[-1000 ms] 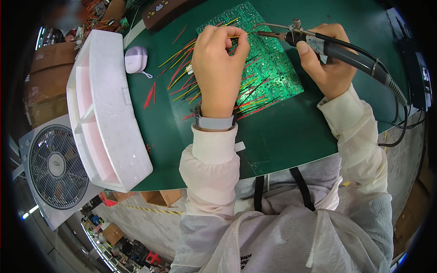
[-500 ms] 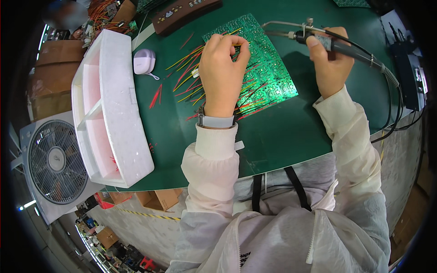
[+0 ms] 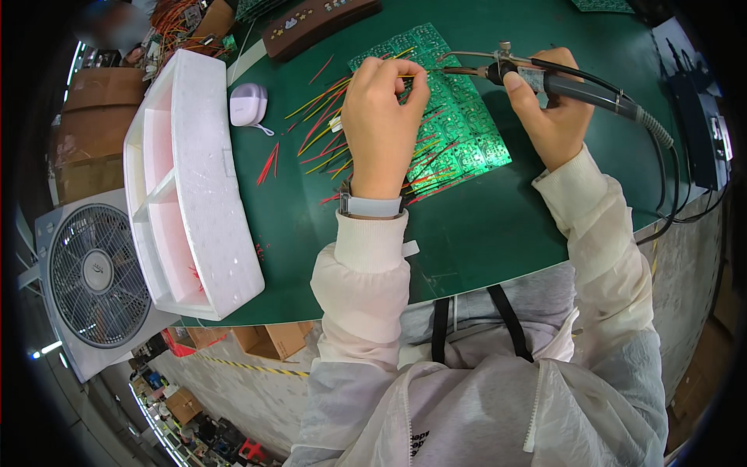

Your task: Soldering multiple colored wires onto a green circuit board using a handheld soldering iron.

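A green circuit board panel point(image 3: 475, 132) lies flat on the green table, with red, yellow and black wires point(image 3: 315, 105) fanning out over its left side. Above its left edge my left hand point(image 3: 384, 128) pinches a yellow wire between thumb and forefinger, the wire's end pointing right. My right hand point(image 3: 554, 109) is wrapped round a soldering iron point(image 3: 587, 87) with a thin metal feed tube point(image 3: 475, 54) clamped along it. The iron's tip is over the board, close to the pinched wire's end; whether they touch I cannot tell.
A white foam box with compartments point(image 3: 222, 210) stands at the left. Near it are a lilac case point(image 3: 247, 105) and loose red wires point(image 3: 268, 163). A brown case point(image 3: 319, 25) lies at the back. The iron's cable runs toward a dark station box point(image 3: 696, 117) at the right.
My right hand has moved left with the soldering iron, bringing its tip nearer to the fingers of my left hand. The left hand stays almost in place.
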Motion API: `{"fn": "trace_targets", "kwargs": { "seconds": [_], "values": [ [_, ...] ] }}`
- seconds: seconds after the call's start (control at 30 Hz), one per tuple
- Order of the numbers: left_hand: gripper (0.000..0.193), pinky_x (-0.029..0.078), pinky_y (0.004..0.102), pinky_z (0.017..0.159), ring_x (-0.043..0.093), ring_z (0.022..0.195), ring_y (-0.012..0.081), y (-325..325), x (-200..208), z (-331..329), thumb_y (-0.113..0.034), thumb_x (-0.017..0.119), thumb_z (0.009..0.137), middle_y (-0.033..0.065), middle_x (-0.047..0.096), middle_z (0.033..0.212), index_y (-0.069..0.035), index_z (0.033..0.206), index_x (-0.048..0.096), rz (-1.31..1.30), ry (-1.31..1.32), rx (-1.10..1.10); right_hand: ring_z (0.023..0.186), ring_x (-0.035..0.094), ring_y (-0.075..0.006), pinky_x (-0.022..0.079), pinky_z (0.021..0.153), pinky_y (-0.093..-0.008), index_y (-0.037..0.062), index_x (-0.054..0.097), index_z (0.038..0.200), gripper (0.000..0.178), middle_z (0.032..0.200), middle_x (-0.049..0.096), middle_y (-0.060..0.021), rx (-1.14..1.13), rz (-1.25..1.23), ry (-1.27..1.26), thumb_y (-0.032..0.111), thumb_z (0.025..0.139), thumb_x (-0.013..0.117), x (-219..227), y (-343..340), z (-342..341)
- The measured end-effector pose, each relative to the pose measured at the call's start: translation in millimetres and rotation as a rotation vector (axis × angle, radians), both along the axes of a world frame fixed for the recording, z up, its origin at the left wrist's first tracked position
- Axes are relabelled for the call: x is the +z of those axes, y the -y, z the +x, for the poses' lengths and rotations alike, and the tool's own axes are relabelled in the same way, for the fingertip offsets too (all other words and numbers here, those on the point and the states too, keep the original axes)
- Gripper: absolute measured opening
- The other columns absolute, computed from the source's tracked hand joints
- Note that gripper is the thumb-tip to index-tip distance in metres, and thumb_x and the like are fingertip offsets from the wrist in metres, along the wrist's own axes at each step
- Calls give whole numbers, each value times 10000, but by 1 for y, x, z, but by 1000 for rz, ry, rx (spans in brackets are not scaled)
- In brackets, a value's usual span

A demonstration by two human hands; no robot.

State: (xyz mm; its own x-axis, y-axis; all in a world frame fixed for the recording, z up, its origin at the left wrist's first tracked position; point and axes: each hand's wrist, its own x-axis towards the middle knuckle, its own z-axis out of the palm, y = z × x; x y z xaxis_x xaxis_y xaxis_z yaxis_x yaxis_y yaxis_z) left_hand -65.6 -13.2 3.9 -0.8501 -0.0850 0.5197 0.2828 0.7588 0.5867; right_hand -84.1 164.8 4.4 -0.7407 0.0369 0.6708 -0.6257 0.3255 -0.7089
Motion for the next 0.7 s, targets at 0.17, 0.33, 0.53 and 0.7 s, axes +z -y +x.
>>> {"fn": "trace_targets", "kwargs": {
  "seconds": [0.17, 0.33, 0.53, 0.7],
  "values": [
    [62, 390, 309, 514, 461, 582, 171, 1, 0, 0, -80, 650, 687, 31, 444, 633, -73, 702, 590, 13, 9, -2, 464, 466, -61, 387, 439, -197, 15, 522, 699, 214, 551, 490, -4, 10, -16, 3, 147, 657, 686, -1, 0, -1],
    [61, 396, 307, 520, 465, 586, 170, 0, -1, 0, -79, 649, 690, 33, 450, 635, -67, 705, 590, 14, 6, -5, 459, 472, -61, 389, 433, -199, 14, 526, 710, 224, 553, 503, -6, 32, 12, -25, 156, 656, 691, -3, -1, -1],
    [62, 397, 306, 521, 466, 584, 170, 1, 1, 0, -83, 650, 692, 34, 453, 637, -66, 713, 594, 18, 10, -9, 640, 435, -87, 371, 583, -212, -2, 495, 782, 223, 732, 508, -37, 41, 53, 103, 133, 721, 661, 1, -1, 5],
    [60, 396, 306, 521, 466, 584, 169, 0, 0, 0, -88, 650, 694, 34, 454, 638, -69, 714, 596, 12, 19, -2, 560, 454, -77, 380, 517, -210, 7, 507, 754, 219, 649, 499, -21, 25, -8, 29, 138, 693, 671, -3, -1, 0]
  ]
}}
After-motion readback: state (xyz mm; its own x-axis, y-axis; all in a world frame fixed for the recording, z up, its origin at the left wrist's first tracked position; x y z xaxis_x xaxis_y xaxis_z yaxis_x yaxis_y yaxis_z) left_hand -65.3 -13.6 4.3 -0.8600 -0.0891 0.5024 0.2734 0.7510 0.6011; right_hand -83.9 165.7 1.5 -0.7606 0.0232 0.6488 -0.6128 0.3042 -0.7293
